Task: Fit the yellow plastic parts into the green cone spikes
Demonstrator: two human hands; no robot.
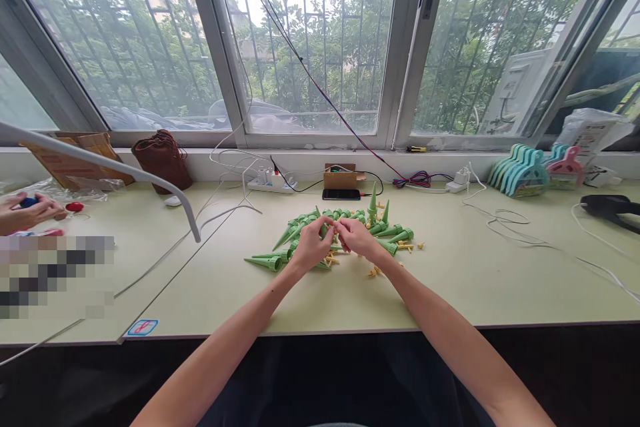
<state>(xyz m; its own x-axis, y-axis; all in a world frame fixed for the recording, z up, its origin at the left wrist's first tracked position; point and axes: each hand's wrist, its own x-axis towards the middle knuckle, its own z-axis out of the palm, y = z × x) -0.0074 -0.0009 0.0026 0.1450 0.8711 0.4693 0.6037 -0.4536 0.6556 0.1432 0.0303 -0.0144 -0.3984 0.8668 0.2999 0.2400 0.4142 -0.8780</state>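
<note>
Over a pile of green plastic spikes (393,230), my left hand (315,242) and my right hand (356,237) meet with their fingertips together. Both are closed in a pinch. Whatever they hold between them is small and mostly covered by the fingers, so I cannot make it out. Several hollow-ended green spikes lie left of my left hand, among them one spike (274,263) near the front. One spike (373,205) stands upright behind my right hand. Small yellow plastic pieces (374,271) are scattered among the spikes and in front of my right wrist.
Behind the pile lie a black phone (341,194) and a small cardboard box (340,177). White cables (510,221) cross the right side. A grey curved arm (185,203) juts in from the left. A co-worker's hands (33,212) hold something blue at far left. Teal hangers (523,172) stand back right.
</note>
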